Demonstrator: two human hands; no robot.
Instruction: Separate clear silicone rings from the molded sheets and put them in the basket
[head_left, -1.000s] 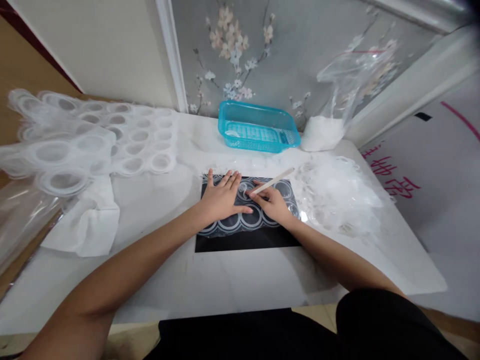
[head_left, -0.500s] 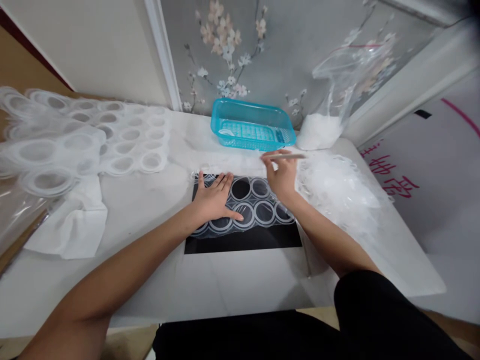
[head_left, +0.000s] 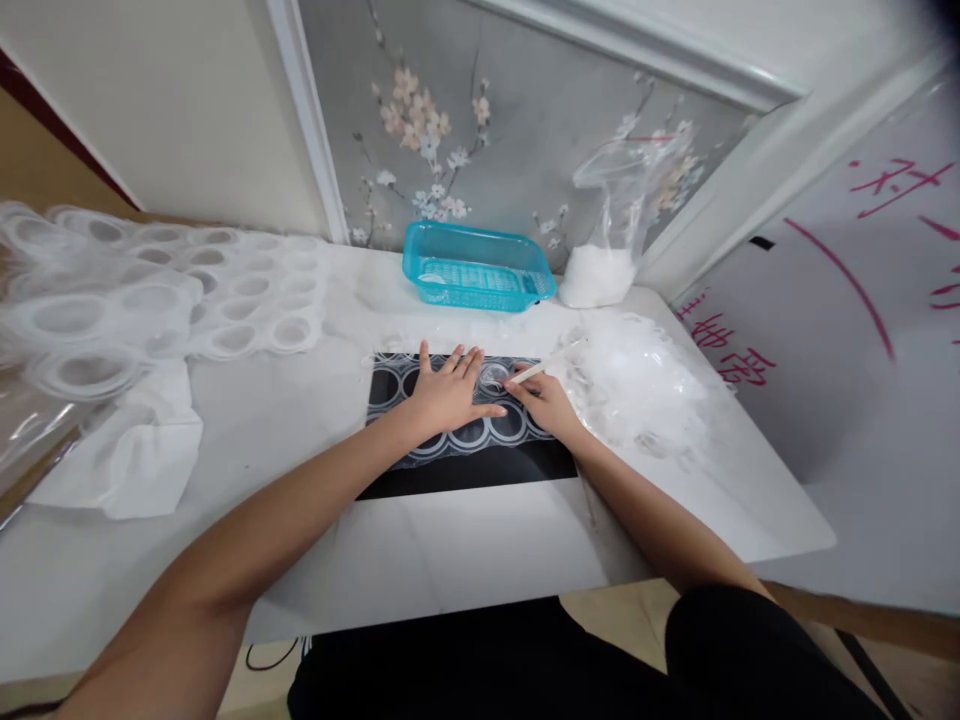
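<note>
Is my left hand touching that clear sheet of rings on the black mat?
Touching. The head view shows the left hand pressed flat, fingers spread, on the clear ring sheet over the black mat.

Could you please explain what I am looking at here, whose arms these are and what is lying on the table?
The picture comes from a camera worn on a person's head, looking forward and down, so the two bare arms are the wearer's own. The left hand lies flat, fingers spread, on a clear sheet of rings spread over a black mat. The right hand grips a thin pale stick, its tip down at one ring. On the white table there are also a blue basket, a clear bag with white contents, a heap of clear plastic pieces, more ring sheets at the left and a white cloth.
</note>
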